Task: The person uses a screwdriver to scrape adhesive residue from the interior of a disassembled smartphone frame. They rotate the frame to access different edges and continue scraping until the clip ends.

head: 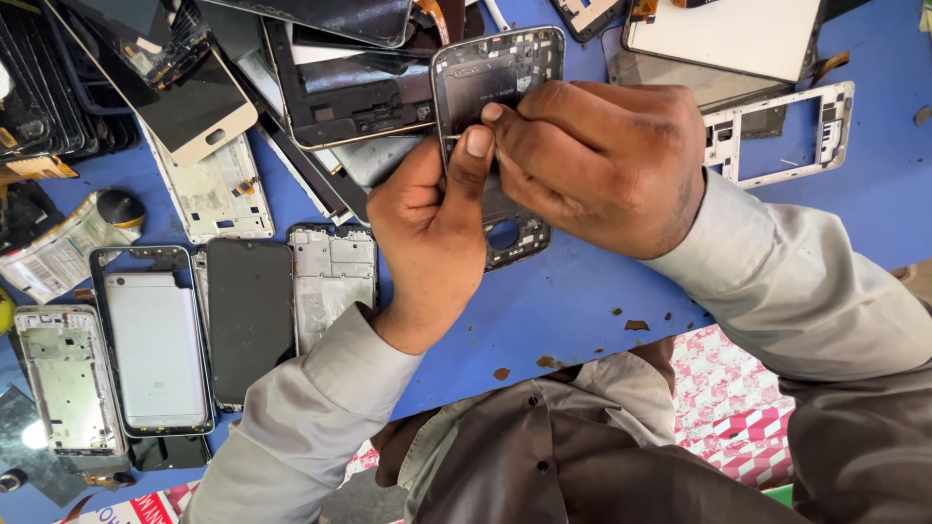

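Note:
My left hand (432,233) grips a dark phone middle frame (495,73) from its left side, thumb pressed on its face. My right hand (602,165) covers the frame's lower half, fingers curled over it and fingertips meeting the left thumb near a thin metal pin between them. The frame is held upright above the blue table (544,301). Its bottom end with a round hole (505,235) shows below my hands.
Several stripped phone frames, screens and back covers lie on the left (155,340) and along the top (349,97). A white bare frame (786,131) lies to the right. A black round part (119,207) sits on a foil packet at the left.

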